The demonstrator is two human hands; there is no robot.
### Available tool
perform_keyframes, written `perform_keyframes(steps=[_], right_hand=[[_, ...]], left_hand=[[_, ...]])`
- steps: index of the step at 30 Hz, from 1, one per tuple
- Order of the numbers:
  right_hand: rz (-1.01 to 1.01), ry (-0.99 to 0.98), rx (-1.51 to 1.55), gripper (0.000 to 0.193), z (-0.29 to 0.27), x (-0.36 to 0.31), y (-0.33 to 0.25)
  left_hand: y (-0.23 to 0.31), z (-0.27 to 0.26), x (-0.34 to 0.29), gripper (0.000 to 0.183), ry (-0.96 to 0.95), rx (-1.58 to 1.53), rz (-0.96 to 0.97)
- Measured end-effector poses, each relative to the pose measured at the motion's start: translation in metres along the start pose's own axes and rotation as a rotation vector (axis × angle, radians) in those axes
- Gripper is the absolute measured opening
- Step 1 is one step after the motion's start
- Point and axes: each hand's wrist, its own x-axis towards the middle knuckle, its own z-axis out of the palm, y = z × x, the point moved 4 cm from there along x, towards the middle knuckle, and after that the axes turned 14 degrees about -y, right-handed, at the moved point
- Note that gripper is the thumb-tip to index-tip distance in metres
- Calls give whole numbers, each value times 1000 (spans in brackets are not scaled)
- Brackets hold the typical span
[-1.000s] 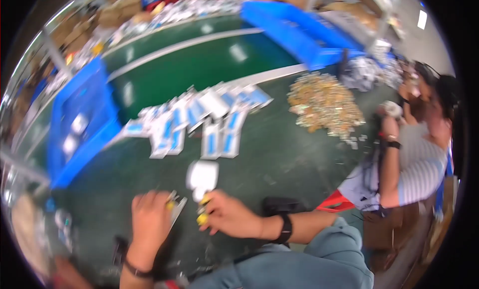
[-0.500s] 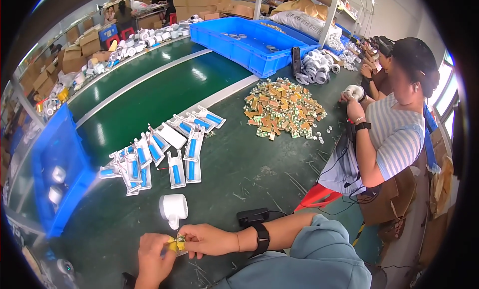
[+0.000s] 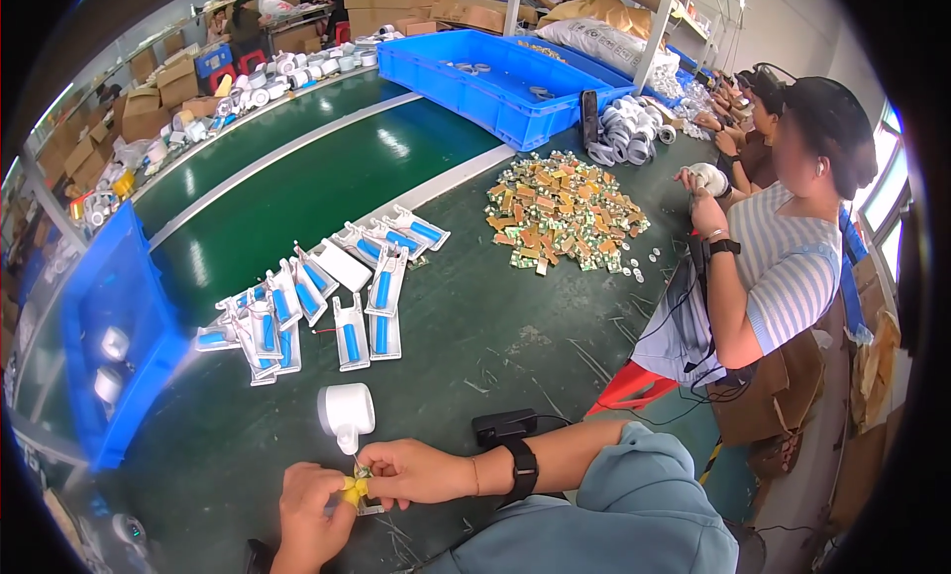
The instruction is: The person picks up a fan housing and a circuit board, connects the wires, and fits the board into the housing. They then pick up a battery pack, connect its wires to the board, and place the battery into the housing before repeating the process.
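Note:
At the near edge of the bench, my left hand (image 3: 309, 513) and my right hand (image 3: 421, 473) meet with fingertips pinched together. Between them is a small green circuit board (image 3: 364, 471), mostly covered by the fingers. Yellow coverings (image 3: 354, 489) show at the pinching fingertips. Just beyond my hands lies a white round-headed plastic housing (image 3: 347, 412) with a short neck toward me; a thin wire runs from the neck to my fingers. A pale flat part shows partly under my hands.
Several white casings with blue cells (image 3: 351, 338) lie beyond the housing. A heap of small circuit boards (image 3: 565, 217) is farther right. Blue bins (image 3: 466, 89) stand at the back and at the left (image 3: 84, 366). A black device (image 3: 503, 425) sits near my right forearm. A co-worker (image 3: 792, 247) sits at right.
The white housing has turned slightly, its round face now more to the right. My hands have shifted only a little and keep their pinch.

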Motion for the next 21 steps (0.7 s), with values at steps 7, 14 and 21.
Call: perform_keyframes(steps=[7, 14, 21], right_hand=[[-104, 72, 43, 18, 1, -2, -1], [-196, 7, 74, 15, 2, 6, 2], [-165, -90, 129, 36, -3, -7, -17]], left_hand=[[-9, 4, -9, 20, -71, -150, -216], [-16, 3, -15, 19, -72, -357, -419], [-23, -1, -9, 20, 22, -446, -442]])
